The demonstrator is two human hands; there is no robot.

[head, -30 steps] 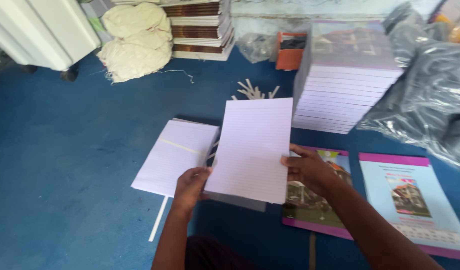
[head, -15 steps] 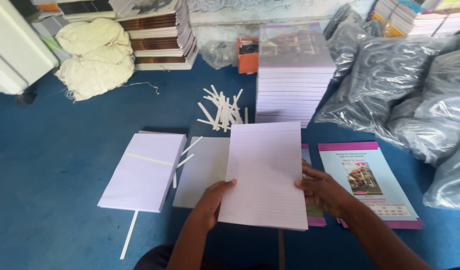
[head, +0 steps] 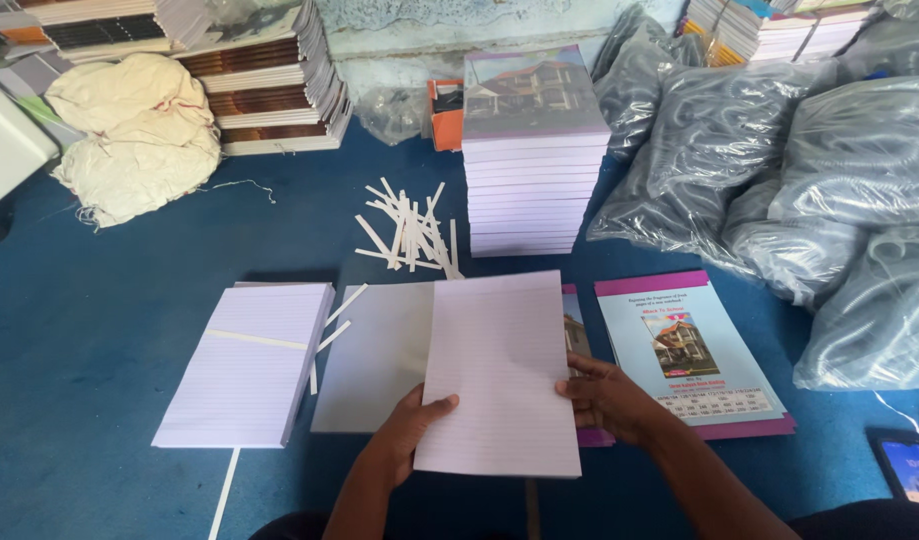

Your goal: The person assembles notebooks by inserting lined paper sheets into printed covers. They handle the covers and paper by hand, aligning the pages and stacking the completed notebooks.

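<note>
Holding a sheaf of ruled pages [head: 501, 375] by its two lower edges, the left hand [head: 411, 432] pinches the near-left side with thumb on top while the right hand [head: 607, 400] grips the right edge, fingers closed on the paper; the sheaf hangs tilted just above the floor between them. By the look of it, the step in hand is squaring and carrying the pages onto a cover, and the next move would call for lining up their edges before laying them down flat. Directly under the sheaf and left of the left hand lies one plain grey board [head: 369, 370]. Beyond it to the left sits one banded stack of ruled paper [head: 247, 365]. Under the right hand a printed cover [head: 575, 340] peeks out, and just right of it lies a second purple-edged cover [head: 691, 352], so two covers in all. Ahead of both hands stand one tall pile of finished notebooks [head: 535, 160] and a scatter of white paper strips [head: 409, 232], too many and overlapped to count. Clear plastic bags [head: 829, 190] heap up on the right.
</note>
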